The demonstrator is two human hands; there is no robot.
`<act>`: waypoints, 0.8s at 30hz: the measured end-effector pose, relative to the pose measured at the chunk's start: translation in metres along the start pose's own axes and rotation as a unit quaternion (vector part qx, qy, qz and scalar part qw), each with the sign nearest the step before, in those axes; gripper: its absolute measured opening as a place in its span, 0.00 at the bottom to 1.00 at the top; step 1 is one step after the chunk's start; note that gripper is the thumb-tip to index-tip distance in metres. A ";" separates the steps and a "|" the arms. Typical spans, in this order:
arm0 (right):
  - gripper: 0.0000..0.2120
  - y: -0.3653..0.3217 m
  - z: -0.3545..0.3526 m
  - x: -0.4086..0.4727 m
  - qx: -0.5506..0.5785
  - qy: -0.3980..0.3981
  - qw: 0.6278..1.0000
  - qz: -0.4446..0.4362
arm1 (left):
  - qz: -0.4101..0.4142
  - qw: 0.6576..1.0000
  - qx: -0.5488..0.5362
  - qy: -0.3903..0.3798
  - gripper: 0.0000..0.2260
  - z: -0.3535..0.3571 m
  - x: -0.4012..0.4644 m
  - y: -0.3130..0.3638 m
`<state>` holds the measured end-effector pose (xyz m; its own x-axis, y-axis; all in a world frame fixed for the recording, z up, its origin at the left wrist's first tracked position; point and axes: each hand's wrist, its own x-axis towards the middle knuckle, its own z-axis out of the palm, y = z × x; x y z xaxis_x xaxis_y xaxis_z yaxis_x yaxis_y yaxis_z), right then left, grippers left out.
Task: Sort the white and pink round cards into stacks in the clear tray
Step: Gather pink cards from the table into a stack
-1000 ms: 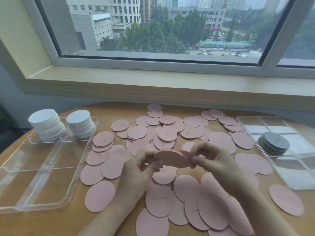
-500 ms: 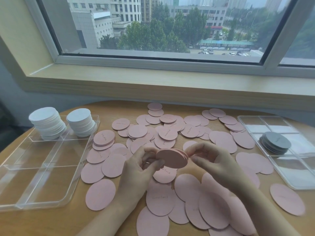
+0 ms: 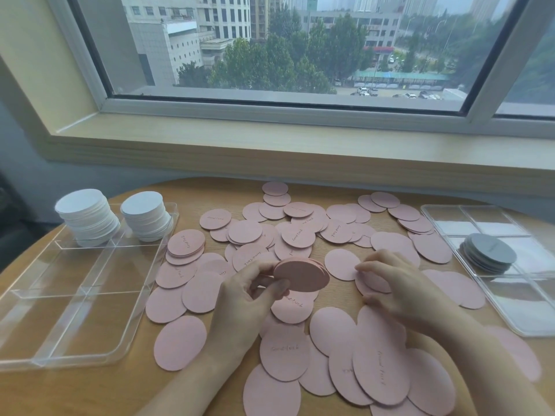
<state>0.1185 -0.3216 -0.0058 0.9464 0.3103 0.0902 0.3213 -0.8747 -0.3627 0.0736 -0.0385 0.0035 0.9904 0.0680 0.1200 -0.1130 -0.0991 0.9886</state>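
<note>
Pink cards [image 3: 300, 235] lie loose and overlapping across the wooden table [image 3: 210, 190], between the clear tray [image 3: 90, 295] on the left and a second tray [image 3: 495, 298] holding a grey stack [image 3: 488, 253] on the right. The left hand [image 3: 246, 298] pinches a small pink stack [image 3: 301, 273] by its edge, thumb below and fingers curled behind, held just above the table. The right hand [image 3: 396, 286] rests with bent fingers on a loose card, seemingly lifting it, though whether it has hold I cannot tell.

Gripped only at one side, the stack could fan out or shed cards (thin, smooth paper slides easily). The right hand may drag up two overlapping cards at once.

Two white stacks [image 3: 117, 214] already stand in the tray's far compartments. Several cards carry handwriting; one near the bottom appears to read "Good luck".
</note>
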 end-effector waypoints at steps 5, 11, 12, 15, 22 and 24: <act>0.28 0.000 0.002 0.001 0.033 0.014 0.999 0.030 | -0.009 1.000 -0.004 -0.010 0.09 -0.001 -0.001 -0.001; 0.20 0.010 0.006 0.002 0.000 0.009 0.999 0.036 | -0.006 1.000 -0.005 -0.009 0.10 0.000 -0.001 -0.002; 0.21 0.011 0.007 0.002 0.002 0.013 0.999 0.033 | -0.008 1.000 -0.008 -0.010 0.10 0.000 -0.001 -0.002; 0.26 0.013 0.007 0.002 -0.017 0.030 0.999 0.033 | -0.007 1.000 -0.008 -0.012 0.10 0.000 -0.001 -0.002; 0.26 0.009 -0.001 0.000 -0.033 0.052 0.997 0.054 | -0.001 1.000 -0.009 -0.017 0.09 0.000 -0.001 -0.001; 0.27 0.008 -0.004 0.000 -0.011 0.052 0.997 0.057 | -0.001 1.000 -0.007 -0.015 0.09 0.000 -0.001 -0.001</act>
<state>0.1209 -0.3298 -0.0047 0.9749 0.1682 0.1459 0.2104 -0.9105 -0.3559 0.0728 -0.0386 0.0022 0.9927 0.0381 0.1146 -0.1111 -0.0843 0.9902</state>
